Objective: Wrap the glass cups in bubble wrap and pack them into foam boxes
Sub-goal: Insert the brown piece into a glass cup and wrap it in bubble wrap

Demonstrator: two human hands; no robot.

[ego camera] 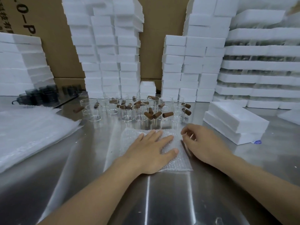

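Bubble wrap sheet [131, 135] lies flat on the bench [162, 200], nearer its front edge. The left grip [151, 151] is released, palm and straight fingers pressing the sheet down. Right grip [204, 143] is curled at the sheet's right edge, thumb and forefinger pinching the wrap. Glass cups [138, 111] cluster behind the sheet toward the far edge, with two stacked foam boxes [235, 124] toward the right edge.

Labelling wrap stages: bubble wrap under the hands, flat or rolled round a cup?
Spread flat on the steel table; left hand presses the bubble wrap sheet, right hand at its edge; no cup on it.
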